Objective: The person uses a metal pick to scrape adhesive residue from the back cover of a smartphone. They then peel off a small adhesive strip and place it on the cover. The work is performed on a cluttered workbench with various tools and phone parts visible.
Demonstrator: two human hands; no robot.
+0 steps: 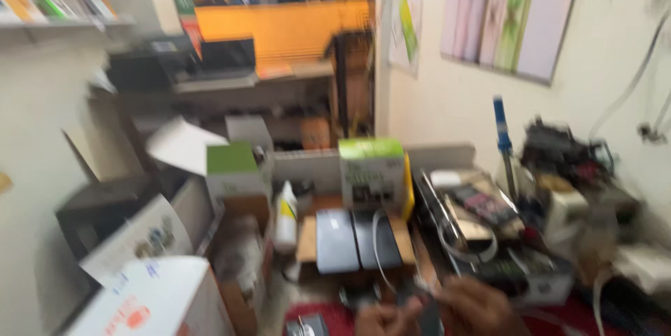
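Note:
The picture is blurred by motion. Both hands show only at the bottom edge. My left hand [386, 319] and my right hand [475, 308] are close together, fingers curled around a small dark object [423, 311] whose kind I cannot make out. A thin white cable [377, 249] runs from between them up toward two dark flat devices [356, 239] lying on the workbench. A red mat [328, 316] lies under the hands.
Green-topped white boxes [370, 172], a white bottle [285, 216], cardboard boxes [150, 301] at left, a tray of tools and parts [482, 224] at right, a blue-handled tool [500, 126] upright, shelves and a printer [182, 63] behind.

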